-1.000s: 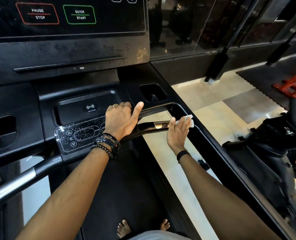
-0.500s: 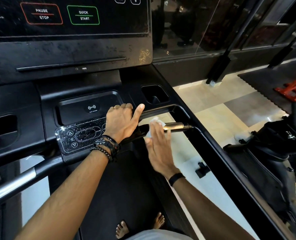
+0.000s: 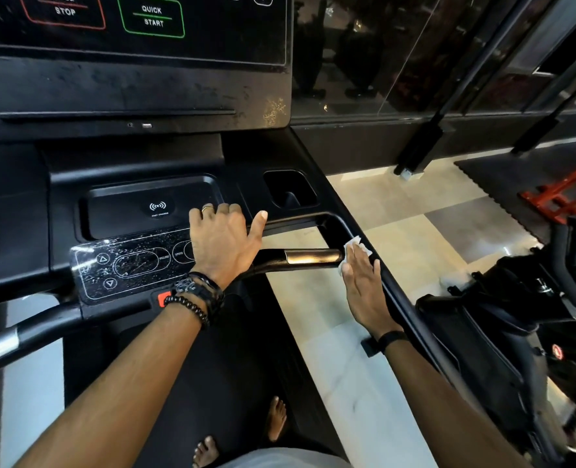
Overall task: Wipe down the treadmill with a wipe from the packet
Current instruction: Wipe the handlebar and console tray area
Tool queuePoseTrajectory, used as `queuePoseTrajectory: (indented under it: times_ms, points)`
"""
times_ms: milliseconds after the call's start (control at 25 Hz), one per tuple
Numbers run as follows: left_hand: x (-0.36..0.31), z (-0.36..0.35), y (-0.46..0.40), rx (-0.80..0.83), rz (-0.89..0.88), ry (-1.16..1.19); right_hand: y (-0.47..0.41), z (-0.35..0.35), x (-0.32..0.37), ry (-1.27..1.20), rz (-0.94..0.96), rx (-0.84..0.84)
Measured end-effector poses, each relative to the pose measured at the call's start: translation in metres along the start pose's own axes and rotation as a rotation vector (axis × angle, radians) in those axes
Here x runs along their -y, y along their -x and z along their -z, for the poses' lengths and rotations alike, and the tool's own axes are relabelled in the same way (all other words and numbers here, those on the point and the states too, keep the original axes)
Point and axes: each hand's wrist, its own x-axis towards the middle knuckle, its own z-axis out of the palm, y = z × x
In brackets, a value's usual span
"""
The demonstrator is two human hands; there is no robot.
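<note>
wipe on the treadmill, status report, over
Right hand flat, pressing the wipe at the right end of the handlebar. Left hand resting on the console. Nothing in the way.

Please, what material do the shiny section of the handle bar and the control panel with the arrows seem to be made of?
Handle bar section: probably polished metal, since it shows a bright bronze-toned reflection between matte black parts, likely rubber or plastic. The right hand presses a white wipe at its end. Control panel: apparently glossy plastic or glass; it reflects light and shows droplets or specks.
</note>
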Motion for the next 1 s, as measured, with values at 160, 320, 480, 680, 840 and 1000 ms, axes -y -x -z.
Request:
queuePoseTrajectory:
  times_ms: [160, 320, 480, 680, 840, 1000]
  points:
    - [-0.020, -0.001, -0.004, 0.019, 0.042, -0.038, -0.018, 0.018, -0.014, 0.049, 0.016, 0.062]
    - [-0.044, -0.009, -0.015, 0.056, 0.023, -0.041, -0.047, 0.035, -0.020, 0.074, 0.077, 0.212]
    - [-0.067, -0.014, -0.045, 0.055, 0.073, 0.032, -0.092, 0.037, -0.026, 0.251, 0.311, 0.313]
    - [-0.064, -0.015, -0.093, 0.102, 0.093, 0.042, -0.121, 0.043, -0.037, 0.198, 0.438, 0.363]
    - [-0.038, -0.014, -0.106, 0.187, 0.122, 0.003, -0.117, 0.049, -0.063, 0.133, 0.522, 0.356]
    - [-0.026, -0.012, -0.102, 0.221, 0.132, 0.037, -0.132, 0.036, -0.046, 0.154, 0.489, 0.239]
